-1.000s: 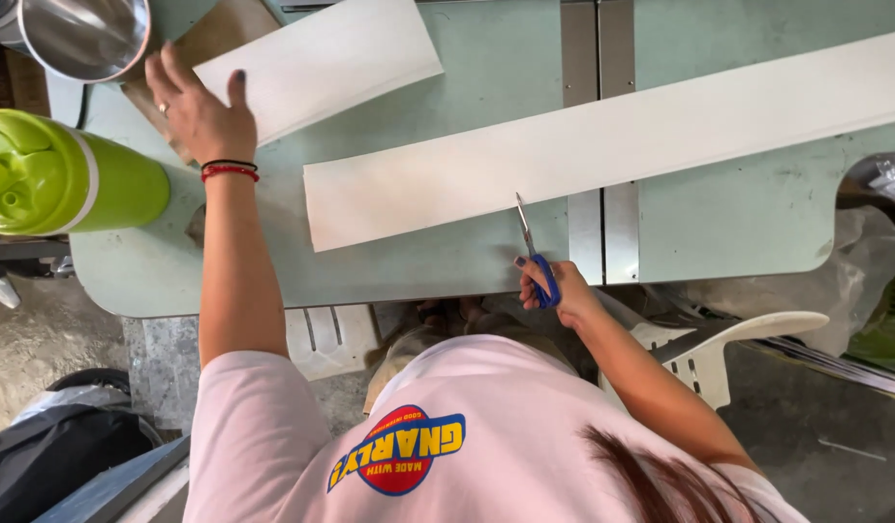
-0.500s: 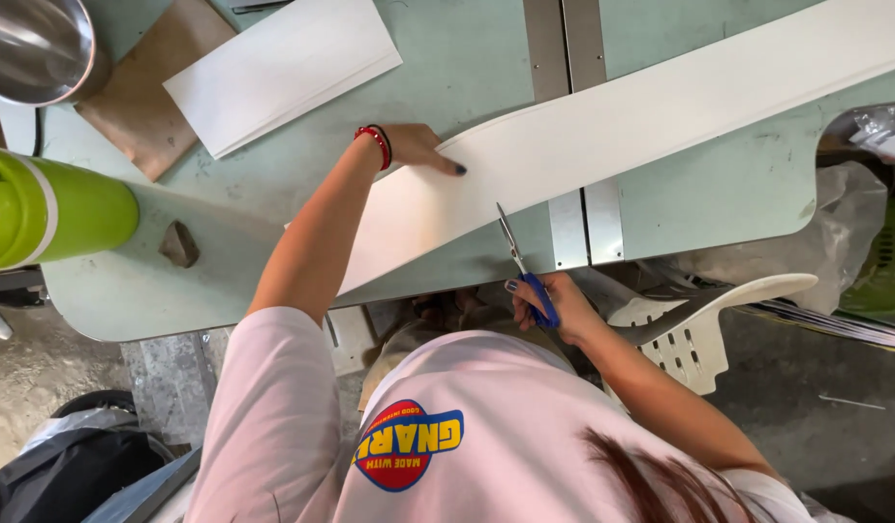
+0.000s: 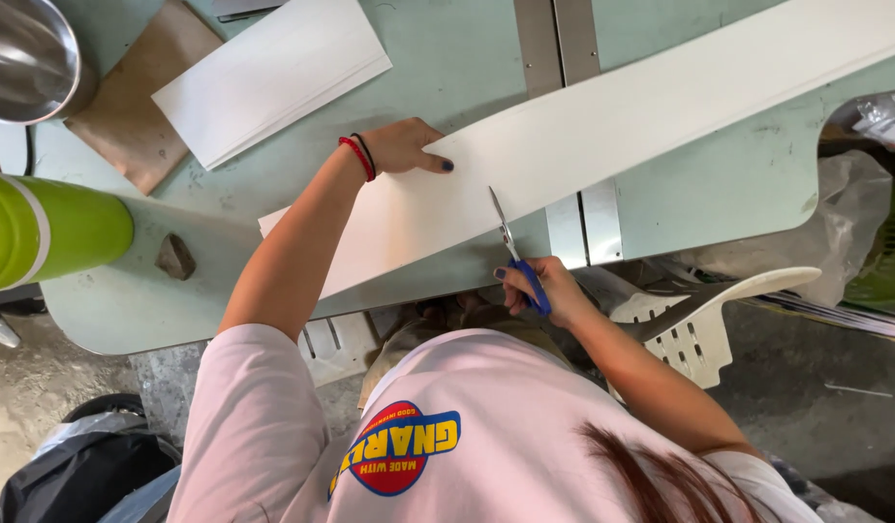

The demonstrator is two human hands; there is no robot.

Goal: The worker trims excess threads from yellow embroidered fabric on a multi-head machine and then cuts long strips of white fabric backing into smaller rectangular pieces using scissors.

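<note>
Matt white paper strip; scissors shiny metal (blue plastic handles).

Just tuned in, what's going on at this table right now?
A person at a pale green table is cutting a long white strip. The left hand presses the strip flat, while the right hand holds blue-handled scissors, blades at the strip's near edge. A shorter white sheet lies aside.

One head-worn camera looks steeply down, close over the table.
</note>
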